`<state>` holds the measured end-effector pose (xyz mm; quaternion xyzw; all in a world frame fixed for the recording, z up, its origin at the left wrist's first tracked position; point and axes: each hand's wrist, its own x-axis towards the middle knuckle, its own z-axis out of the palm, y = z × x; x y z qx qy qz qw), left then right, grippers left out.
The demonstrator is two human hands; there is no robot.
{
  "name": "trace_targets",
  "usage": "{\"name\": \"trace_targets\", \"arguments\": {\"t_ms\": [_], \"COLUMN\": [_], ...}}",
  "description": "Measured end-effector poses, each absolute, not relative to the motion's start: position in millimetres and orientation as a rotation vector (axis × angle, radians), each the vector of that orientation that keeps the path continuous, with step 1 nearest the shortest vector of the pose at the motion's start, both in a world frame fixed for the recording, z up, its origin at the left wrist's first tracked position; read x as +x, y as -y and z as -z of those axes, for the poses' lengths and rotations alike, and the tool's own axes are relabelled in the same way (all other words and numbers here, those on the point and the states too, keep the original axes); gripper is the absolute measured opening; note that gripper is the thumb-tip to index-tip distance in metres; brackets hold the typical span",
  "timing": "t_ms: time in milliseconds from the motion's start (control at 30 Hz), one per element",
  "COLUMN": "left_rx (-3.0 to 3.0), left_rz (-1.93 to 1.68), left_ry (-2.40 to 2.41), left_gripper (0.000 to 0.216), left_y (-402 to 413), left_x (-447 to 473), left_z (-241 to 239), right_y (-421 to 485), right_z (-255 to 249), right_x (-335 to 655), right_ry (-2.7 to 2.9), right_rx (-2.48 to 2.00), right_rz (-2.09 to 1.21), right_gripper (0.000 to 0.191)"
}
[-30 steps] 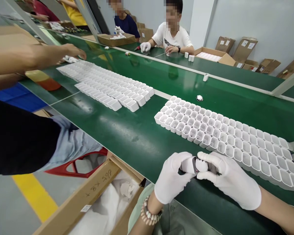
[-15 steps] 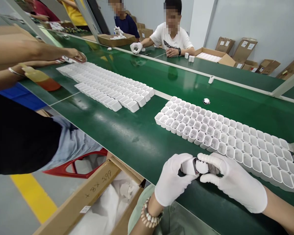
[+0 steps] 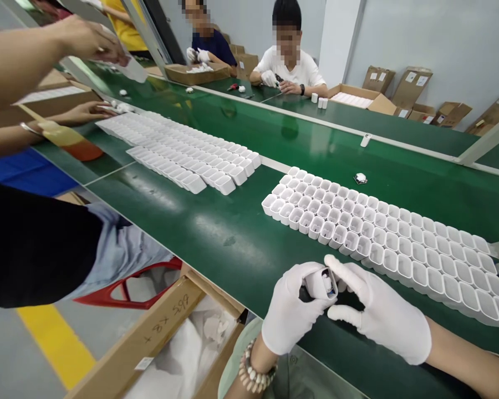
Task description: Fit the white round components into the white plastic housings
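Both gloved hands meet at the near edge of the green conveyor surface (image 3: 233, 233): the left hand (image 3: 289, 310) has its fingers clamped around a small white plastic shell (image 3: 319, 282), open end turned up, while the right hand (image 3: 378, 313) lays its index finger along the shell's top edge, the other fingers loosely curled beside it. Just beyond the hands lies a long block of empty white shells (image 3: 382, 238) standing in rows, with a second block (image 3: 183, 152) farther left along the belt and a small loose part (image 3: 360, 178) behind the near block. A co-worker's bare arm (image 3: 37, 50) reaches over the belt at upper left, and two seated people (image 3: 289, 72) work at the far side.
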<state>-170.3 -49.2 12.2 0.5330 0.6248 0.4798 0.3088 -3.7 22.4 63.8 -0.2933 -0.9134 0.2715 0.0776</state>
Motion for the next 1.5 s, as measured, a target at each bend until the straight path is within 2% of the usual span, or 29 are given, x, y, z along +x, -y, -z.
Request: {"name": "trace_targets", "arguments": {"t_ms": [100,233,333,433,500,633,700,800,933,1033,1167,1233,1300,1333,1500], "left_rx": [1.352,1.603,1.821,1.93,1.932,1.842,1.847,1.886,1.936,1.983,2.021,2.037,2.092,2.115,2.141], "left_rz": [-1.306,-1.346,-1.364,-1.337,-1.283,-1.039,-0.965,-0.964,-0.965,-0.968,-0.979,-0.909,-0.732,-0.675,-0.674], "left_ry": [-1.606,-1.543,-1.485,-1.387,-1.299,-1.372,-1.425,-1.437,-1.491,-1.538,-1.824,-2.14,-2.329,-2.341,-2.192], "left_gripper": [0.039,0.051,0.069,0.076,0.069,0.027,0.021,0.025,0.029,0.034,0.061,0.048,0.047,0.047,0.042], "left_y": [49,52,55,55,52,49,51,55,55,51,30,11,-9,-17,-30], "left_x": [-170,-170,-171,-174,-176,-180,-182,-184,-183,-194,-246,-280,-308,-317,-327], "left_z": [-10,-3,1,2,3,2,-1,-6,-11,-13,-16,-16,-14,-12,2], "right_y": [-14,-8,-10,-14,-13,-6,-2,2,2,-5,-44,-82,-128,-152,-243], "right_z": [-52,-50,-60,-68,-69,-69,-70,-71,-71,-80,-104,-114,-118,-116,-92], "right_x": [-4,-6,-5,-3,-2,-5,-8,-13,-21,-28,-27,-14,9,22,94], "right_ry": [2.585,2.575,2.6,2.62,2.633,2.598,2.579,2.55,2.537,2.539,2.398,2.372,2.258,2.198,1.978], "right_rx": [-0.847,-0.799,-0.768,-0.769,-0.793,-1.005,-1.068,-1.123,-1.223,-1.145,-0.933,-1.104,-1.477,-1.589,-2.036], "right_rz": [-0.693,-0.644,-0.787,-1.026,-1.133,-1.153,-1.155,-1.138,-1.108,-1.088,-1.096,-0.925,-0.515,-0.422,-0.253], "right_gripper": [0.066,0.041,0.033,0.031,0.031,0.025,0.021,0.028,0.017,0.018,0.02,0.023,0.036,0.04,0.033]}}
